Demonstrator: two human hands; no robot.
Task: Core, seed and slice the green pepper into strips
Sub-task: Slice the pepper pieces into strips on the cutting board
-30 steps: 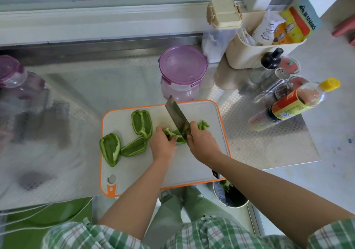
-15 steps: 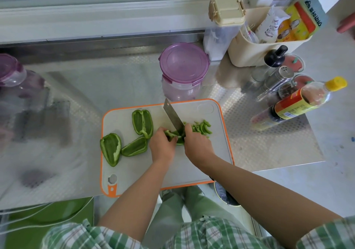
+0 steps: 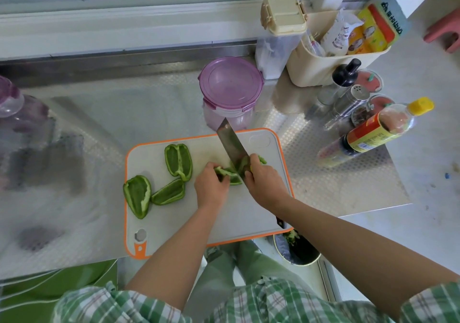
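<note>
A white cutting board with an orange rim lies on the steel counter. Three green pepper pieces rest on its left part: one at the back, one at the left edge, one between them. My left hand presses a fourth pepper piece down at the board's middle. My right hand grips a cleaver whose blade stands over that piece. Cut strips show just behind my right hand, mostly hidden.
A purple-lidded container stands right behind the board. Bottles and shakers, with a soy sauce bottle, crowd the right. A beige bin sits at the back right. A waste bin is below the counter edge. Another purple container is far left.
The cleaver went down into the held pepper piece and has come up again. More cut strips appeared to the right of the blade. My left hand stays on the piece.
</note>
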